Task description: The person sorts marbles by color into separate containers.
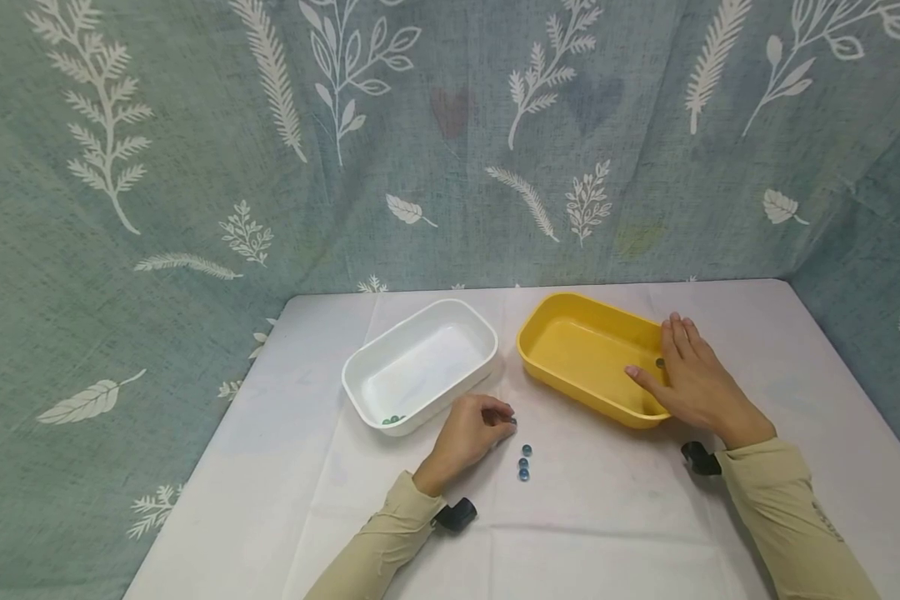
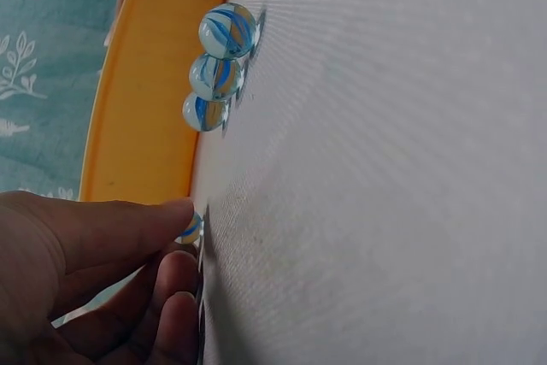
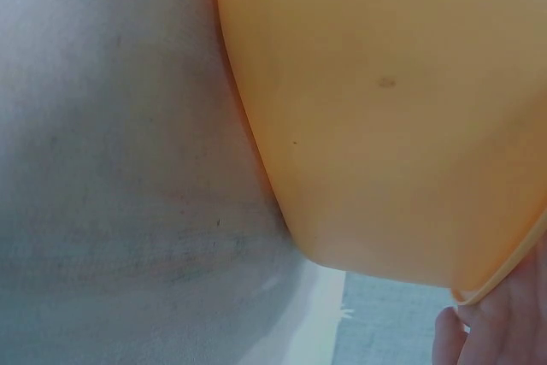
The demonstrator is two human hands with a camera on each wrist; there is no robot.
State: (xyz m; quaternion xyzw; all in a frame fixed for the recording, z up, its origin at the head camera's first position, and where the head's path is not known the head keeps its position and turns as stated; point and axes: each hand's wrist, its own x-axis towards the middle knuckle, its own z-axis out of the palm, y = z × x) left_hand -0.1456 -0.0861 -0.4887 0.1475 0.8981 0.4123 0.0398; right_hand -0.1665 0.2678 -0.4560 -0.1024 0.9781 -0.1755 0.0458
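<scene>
My left hand (image 1: 468, 437) pinches a glass marble (image 2: 191, 230) between thumb and fingers, low over the white cloth. Several more marbles are nearby: three clear ones with blue swirls (image 2: 228, 31) lie in a short row on the cloth, to the right of that hand. My right hand (image 1: 701, 387) rests with straight fingers over the right end of the yellow tub (image 1: 570, 390), its thumb over the inside. Beside its fingers, a dark marble (image 1: 660, 362) shows in the tub. In the right wrist view, fingers (image 3: 504, 331) touch the tub's rim.
A white tub (image 1: 420, 367) stands left of the yellow one, with several green marbles (image 1: 393, 419) in its near corner. White cloth (image 1: 607, 517) covers the table. A patterned curtain (image 1: 450, 167) hangs behind the table's far edge.
</scene>
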